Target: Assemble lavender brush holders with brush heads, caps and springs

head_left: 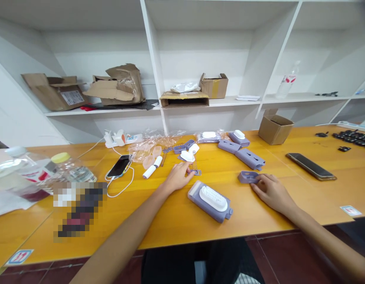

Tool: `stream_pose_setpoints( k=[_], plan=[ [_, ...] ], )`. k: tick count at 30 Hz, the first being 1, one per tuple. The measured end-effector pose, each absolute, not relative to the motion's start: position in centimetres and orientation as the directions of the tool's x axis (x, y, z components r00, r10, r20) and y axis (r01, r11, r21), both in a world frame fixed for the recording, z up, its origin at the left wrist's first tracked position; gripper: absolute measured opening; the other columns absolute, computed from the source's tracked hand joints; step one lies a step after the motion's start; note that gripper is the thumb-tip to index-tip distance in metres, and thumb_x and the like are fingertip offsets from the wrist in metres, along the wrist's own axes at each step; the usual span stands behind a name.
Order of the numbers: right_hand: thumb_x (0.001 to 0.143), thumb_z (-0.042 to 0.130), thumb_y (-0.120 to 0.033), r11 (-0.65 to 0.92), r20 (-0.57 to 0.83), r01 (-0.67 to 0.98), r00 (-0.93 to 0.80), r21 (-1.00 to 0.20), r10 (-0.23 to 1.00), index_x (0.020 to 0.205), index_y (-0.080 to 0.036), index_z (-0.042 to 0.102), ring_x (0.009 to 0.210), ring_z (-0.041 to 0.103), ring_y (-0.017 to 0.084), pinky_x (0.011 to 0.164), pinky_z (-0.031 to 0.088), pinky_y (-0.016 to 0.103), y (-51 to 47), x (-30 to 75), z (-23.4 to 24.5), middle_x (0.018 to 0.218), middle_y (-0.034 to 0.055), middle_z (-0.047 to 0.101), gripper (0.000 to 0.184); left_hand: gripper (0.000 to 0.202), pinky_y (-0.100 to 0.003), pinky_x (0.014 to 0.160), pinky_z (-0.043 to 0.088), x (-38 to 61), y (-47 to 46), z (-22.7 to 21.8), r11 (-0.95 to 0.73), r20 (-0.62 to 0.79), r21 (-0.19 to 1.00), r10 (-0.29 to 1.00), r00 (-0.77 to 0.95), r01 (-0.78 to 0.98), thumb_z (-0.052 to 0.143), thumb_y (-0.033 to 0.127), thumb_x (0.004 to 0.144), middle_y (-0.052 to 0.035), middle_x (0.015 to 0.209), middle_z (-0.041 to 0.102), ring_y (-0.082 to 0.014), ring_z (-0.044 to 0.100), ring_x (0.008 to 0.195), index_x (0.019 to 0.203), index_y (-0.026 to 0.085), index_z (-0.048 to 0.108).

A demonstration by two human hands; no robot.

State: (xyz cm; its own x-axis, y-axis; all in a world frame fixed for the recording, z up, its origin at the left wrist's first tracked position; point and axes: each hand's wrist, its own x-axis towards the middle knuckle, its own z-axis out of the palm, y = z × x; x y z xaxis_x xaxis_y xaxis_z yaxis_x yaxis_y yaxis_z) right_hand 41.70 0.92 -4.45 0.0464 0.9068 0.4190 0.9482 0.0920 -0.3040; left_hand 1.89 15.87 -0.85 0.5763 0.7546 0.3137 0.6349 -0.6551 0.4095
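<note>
My left hand rests on the yellow table, its fingertips touching a small flat purple strip. Just past it lies a white oval insert. My right hand lies flat, its fingers against a small purple tray-shaped piece. Between the two hands, near the table's front edge, sits an assembled purple case with a white ribbed insert. Further back lie two long purple shells and another purple case with a white top.
A phone on a white cable, a white tube and plastic bags lie to the left. Plastic bottles stand at far left. A second phone, a cardboard box and a keyboard sit right. Shelves hold boxes.
</note>
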Motion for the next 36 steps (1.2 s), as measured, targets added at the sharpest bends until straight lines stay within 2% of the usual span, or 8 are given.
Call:
stream_pose_setpoints(
  k=[3, 8, 13, 17, 19, 22, 27, 36],
  plan=[
    [0.096, 0.058, -0.052, 0.249, 0.429, 0.898, -0.077, -0.362, 0.9, 0.088, -0.028, 0.064, 0.096, 0.07, 0.035, 0.088, 0.058, 0.051, 3.2, 39.4, -3.8, 0.098, 0.0127, 0.075, 0.026, 0.04, -0.047, 0.097, 0.054, 1.8, 15.8, -0.8, -0.655, 0.318, 0.403, 0.755, 0.573, 0.639, 0.065, 0.045, 0.099, -0.0065, 0.095, 0.076, -0.0291, 0.071, 0.097, 0.129, 0.019, 0.067],
    [0.09, 0.066, -0.054, 0.271, 0.38, 0.743, -0.024, -0.612, 0.924, 0.084, -0.027, 0.05, 0.063, 0.058, 0.022, 0.066, 0.054, 0.041, 9.8, 34.9, -2.1, 0.073, 0.0003, 0.063, 0.032, 0.021, -0.044, 0.104, 0.054, 1.7, 16.2, -1.1, -0.671, 0.406, 0.558, 0.734, 0.544, 0.489, 0.062, 0.037, 0.101, -0.0101, 0.116, 0.076, -0.027, 0.071, 0.111, 0.111, 0.021, 0.072],
    [0.064, 0.084, -0.047, 0.267, 0.311, 0.258, 0.151, -0.929, 0.938, 0.11, -0.026, 0.049, 0.068, 0.065, 0.018, 0.059, 0.059, 0.037, 15.9, 30.4, -2.0, 0.104, 0.0024, 0.07, 0.061, 0.023, -0.04, 0.101, 0.059, 1.4, 17.0, -1.1, -0.411, 0.282, 0.879, 0.856, 0.433, 0.241, 0.059, 0.035, 0.101, -0.0124, 0.115, 0.078, -0.0242, 0.075, 0.108, 0.111, 0.017, 0.068],
    [0.067, 0.074, -0.027, 0.35, 0.401, 0.405, 0.046, -0.845, 0.915, 0.112, -0.02, 0.068, 0.086, 0.072, 0.026, 0.08, 0.062, 0.045, 16.9, 29.2, -3.2, 0.099, 0.0062, 0.074, 0.046, 0.038, -0.031, 0.08, 0.06, 1.3, 16.7, -0.9, -0.302, 0.184, 0.934, 0.862, 0.473, 0.188, 0.06, 0.039, 0.099, -0.0077, 0.093, 0.077, -0.0179, 0.072, 0.083, 0.128, 0.014, 0.066],
    [0.069, 0.07, -0.02, 0.473, 0.533, 0.487, -0.017, -0.734, 0.846, 0.111, -0.021, 0.074, 0.107, 0.072, 0.031, 0.091, 0.06, 0.048, 16.6, 29.4, -3.6, 0.115, 0.01, 0.075, 0.042, 0.05, -0.027, 0.068, 0.057, 1.3, 16.3, -0.6, -0.292, 0.148, 0.932, 0.85, 0.506, 0.217, 0.063, 0.042, 0.096, -0.004, 0.084, 0.075, -0.0148, 0.065, 0.069, 0.138, 0.014, 0.064],
    [0.072, 0.067, -0.012, 0.547, 0.658, 0.549, 0.007, -0.632, 0.753, 0.119, -0.024, 0.076, 0.126, 0.068, 0.033, 0.086, 0.061, 0.043, 16.1, 29.9, -3.3, 0.134, 0.0125, 0.071, 0.049, 0.061, -0.023, 0.059, 0.049, 1.4, 15.7, 0.1, -0.271, 0.097, 0.929, 0.834, 0.542, 0.25, 0.064, 0.045, 0.096, -0.0018, 0.076, 0.072, -0.0125, 0.062, 0.06, 0.147, 0.012, 0.061],
    [0.074, 0.066, -0.008, 0.547, 0.672, 0.569, 0.013, -0.614, 0.741, 0.12, -0.025, 0.077, 0.102, 0.074, 0.029, 0.074, 0.061, 0.038, 16.1, 30.1, -2.6, 0.118, 0.0082, 0.078, 0.05, 0.063, -0.022, 0.057, 0.045, 1.6, 15.2, 0.9, -0.233, 0.043, 0.939, 0.811, 0.584, 0.254, 0.067, 0.048, 0.095, -0.0038, 0.073, 0.073, -0.0139, 0.062, 0.062, 0.144, 0.009, 0.066],
    [0.074, 0.066, -0.006, 0.577, 0.636, 0.501, -0.067, -0.644, 0.768, 0.122, -0.025, 0.078, 0.102, 0.071, 0.028, 0.077, 0.062, 0.038, 15.3, 28.7, -2.4, 0.117, 0.0087, 0.074, 0.053, 0.063, -0.023, 0.062, 0.047, 2.1, 14.9, 0.9, -0.256, 0.063, 0.935, 0.8, 0.597, 0.244, 0.069, 0.05, 0.094, -0.0043, 0.075, 0.074, -0.015, 0.063, 0.067, 0.144, 0.011, 0.067]
  ],
)
